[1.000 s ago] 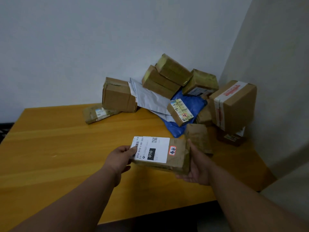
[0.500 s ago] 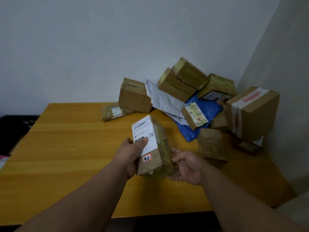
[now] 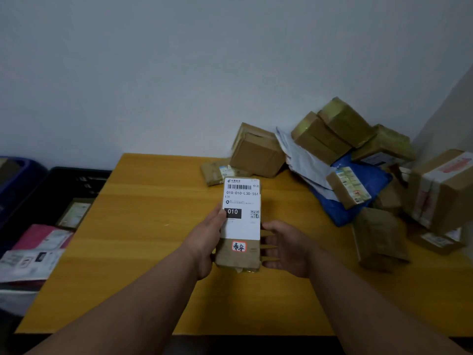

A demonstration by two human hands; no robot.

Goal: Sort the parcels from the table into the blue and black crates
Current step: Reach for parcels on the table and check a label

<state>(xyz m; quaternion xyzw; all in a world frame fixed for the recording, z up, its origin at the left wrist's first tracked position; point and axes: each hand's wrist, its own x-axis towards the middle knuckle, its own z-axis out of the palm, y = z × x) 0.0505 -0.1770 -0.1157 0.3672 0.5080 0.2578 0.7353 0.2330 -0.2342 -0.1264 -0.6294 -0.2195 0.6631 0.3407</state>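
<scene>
I hold a brown parcel upright over the middle of the yellow table; its white label reads 010 and a red-framed sticker sits below it. My left hand grips its left edge, thumb on the label. My right hand has spread fingers reaching behind its right edge. A pile of brown boxes, a white mailer and a blue bag fills the table's far right corner. The black crate and blue crate stand left of the table.
A small parcel lies in the black crate. A pink mailer and white mailers lie low at the left. A big taped box leans at the right wall. A brown bag lies right of my hands.
The parcel has turned from lying flat to standing upright with its label facing me. My view has swung left, and the crates have come into sight.
</scene>
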